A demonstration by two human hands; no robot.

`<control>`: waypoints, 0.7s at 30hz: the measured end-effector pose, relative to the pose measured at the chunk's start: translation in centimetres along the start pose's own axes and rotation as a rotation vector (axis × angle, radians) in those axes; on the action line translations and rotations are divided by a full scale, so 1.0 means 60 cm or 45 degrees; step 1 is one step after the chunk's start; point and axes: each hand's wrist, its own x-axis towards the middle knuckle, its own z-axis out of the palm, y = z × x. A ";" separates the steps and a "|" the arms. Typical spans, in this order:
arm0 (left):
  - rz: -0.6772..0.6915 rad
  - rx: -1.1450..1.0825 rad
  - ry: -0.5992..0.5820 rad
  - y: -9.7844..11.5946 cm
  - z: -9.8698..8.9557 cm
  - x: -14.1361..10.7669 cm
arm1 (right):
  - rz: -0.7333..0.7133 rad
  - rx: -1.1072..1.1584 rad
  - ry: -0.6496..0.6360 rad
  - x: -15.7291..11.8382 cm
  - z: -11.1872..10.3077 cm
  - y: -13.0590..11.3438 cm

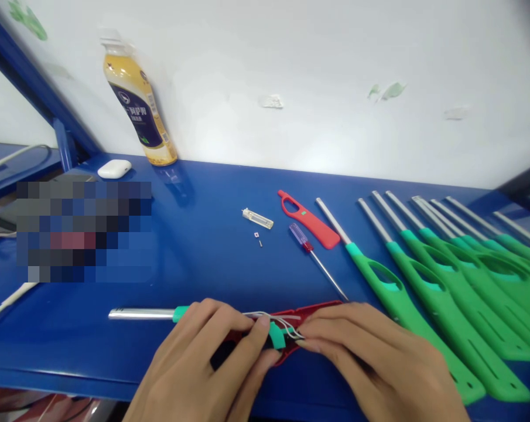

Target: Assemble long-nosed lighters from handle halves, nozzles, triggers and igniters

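An opened red lighter body (321,307) with a long metal tube (144,314) lies at the front of the blue table. My left hand (214,357) is closed over its middle, finger and thumb on the teal trigger piece (276,335). My right hand (374,351) pinches thin white wires (286,322) at the body's right part. Both hands hide much of the inside. Behind them lie a clear fuel tank (258,218), two tiny parts (256,235), a purple-handled screwdriver (318,261) and a red shell half (311,221).
Several green lighters (423,310) lie in a row on the right of the blue table (194,246). At the back left are a bottle (137,111) and a white case (114,169). A blurred-out object (84,223) lies at the left, by a white cable (10,302).
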 end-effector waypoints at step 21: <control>0.063 0.292 0.216 0.017 0.015 -0.015 | 0.141 0.070 0.098 0.016 0.007 -0.014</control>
